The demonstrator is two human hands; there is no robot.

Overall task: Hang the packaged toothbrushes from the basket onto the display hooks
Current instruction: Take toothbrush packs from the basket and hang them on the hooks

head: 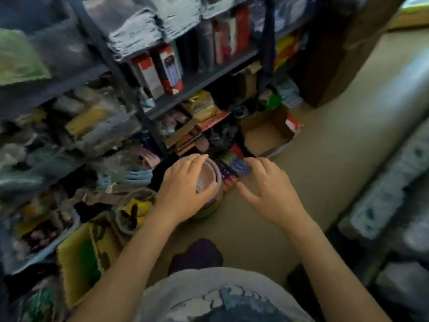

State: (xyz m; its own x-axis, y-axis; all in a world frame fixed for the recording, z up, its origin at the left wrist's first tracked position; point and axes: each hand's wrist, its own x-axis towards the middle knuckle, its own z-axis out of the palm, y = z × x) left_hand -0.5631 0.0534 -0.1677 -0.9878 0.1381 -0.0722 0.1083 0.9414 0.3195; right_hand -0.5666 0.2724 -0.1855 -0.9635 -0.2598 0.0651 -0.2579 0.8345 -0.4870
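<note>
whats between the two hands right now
In the head view, the far rim of the pinkish basket under the left hand, then small dark blue and purple packets by the right hand's fingertips. Nearer the wrists, bare floor.

Two bare hands are in view: the left hand (185, 182) and the right hand (267, 189). One round pinkish basket (214, 173) sits on the floor. One open cardboard box (267, 135) lies beyond it. Two red-and-white upright cartons (160, 73) stand side by side on the dark shelf (204, 82). The packets beside the basket are too blurred to count.
</note>
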